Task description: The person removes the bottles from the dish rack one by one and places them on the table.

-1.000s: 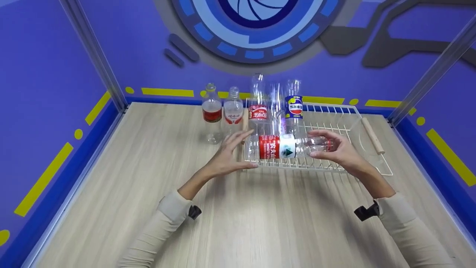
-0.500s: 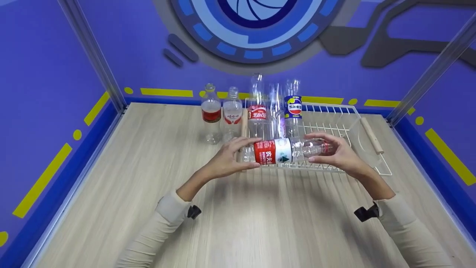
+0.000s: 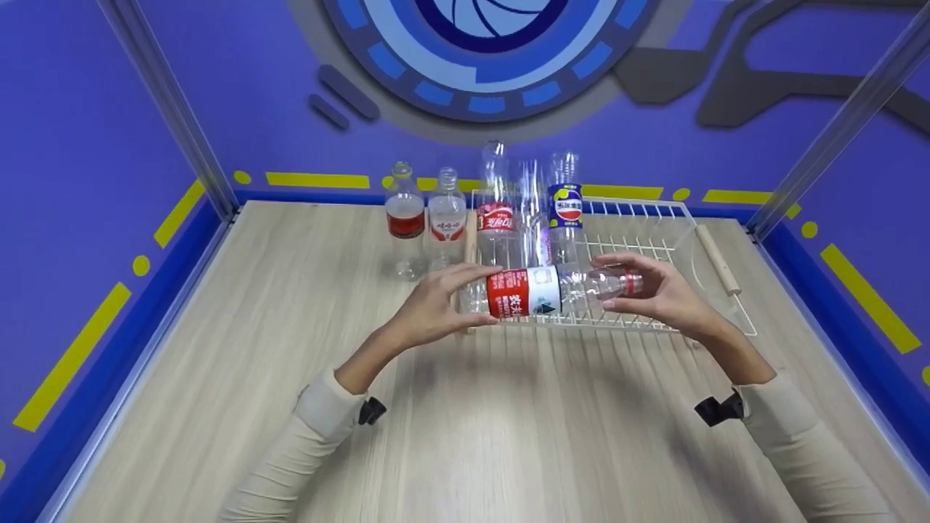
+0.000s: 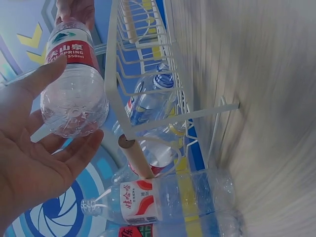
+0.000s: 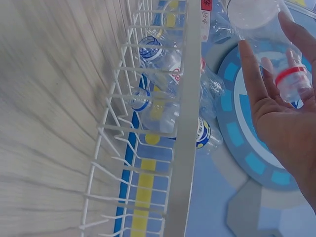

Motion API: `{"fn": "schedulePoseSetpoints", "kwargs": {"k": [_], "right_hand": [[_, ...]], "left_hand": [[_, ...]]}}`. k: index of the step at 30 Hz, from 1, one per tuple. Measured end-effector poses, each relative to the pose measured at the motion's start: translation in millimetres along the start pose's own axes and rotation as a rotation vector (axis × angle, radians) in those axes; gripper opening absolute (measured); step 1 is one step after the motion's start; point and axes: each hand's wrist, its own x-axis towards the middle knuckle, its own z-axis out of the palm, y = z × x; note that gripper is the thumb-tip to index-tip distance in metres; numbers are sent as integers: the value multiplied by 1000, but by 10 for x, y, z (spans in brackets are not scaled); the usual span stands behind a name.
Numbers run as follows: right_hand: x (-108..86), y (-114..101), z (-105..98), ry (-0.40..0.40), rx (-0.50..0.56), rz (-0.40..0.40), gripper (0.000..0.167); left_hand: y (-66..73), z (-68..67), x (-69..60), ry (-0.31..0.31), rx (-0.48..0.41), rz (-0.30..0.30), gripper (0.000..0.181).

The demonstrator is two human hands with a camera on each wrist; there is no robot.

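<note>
A: State what is obscured.

B: The Nongfu Spring bottle (image 3: pixel 538 292) masks the lower ends of three bottles behind it; the left wrist view crops the red-labelled bottle (image 3: pixel 405 224).

A: Finger condition?

B: Left hand (image 3: pixel 429 309): thumb and fingers spread apart, curved onto the base end at 9 o'clock. Right hand (image 3: pixel 665 294): thumb and fingers clamped on the neck, 3 o'clock.

A: Position and surroundings?

B: Held sideways across the near side of the wire rack (image 3: pixel 567 326); rack contact cannot be determined. Coca-Cola bottle (image 3: pixel 495 218): 11 o'clock. Clear bottle (image 3: pixel 532 203) and Pepsi bottle (image 3: pixel 566 205): 12 o'clock. Wahaha bottle (image 3: pixel 446 226) and red-labelled bottle: 10 o'clock.
</note>
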Motion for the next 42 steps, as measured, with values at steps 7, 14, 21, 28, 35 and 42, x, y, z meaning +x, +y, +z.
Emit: {"fn": "schedulePoseSetpoints", "kwargs": {"k": [7,14,21,28,35,42], "right_hand": [[-80,7,-156,36,-160,3,70],[-264,60,-436,59,-169,55,65],[-419,160,-721,117,-243,59,50],[-536,227,-1018,194,-212,70,42],[-664,299,-1219,278,-242,98,41],[-733,356,-1320,337,-206,87,39]], "left_hand": [[-61,-131,-62,28,-2,-28,68],[-246,-270,-228,33,-177,-133,68],[-456,-420,-370,67,-386,-267,65],[-610,-536,-495,144,-510,-337,74],[-736,-570,-564,185,-586,-394,79],[-832,-607,-558,268,-609,-440,83]]}}
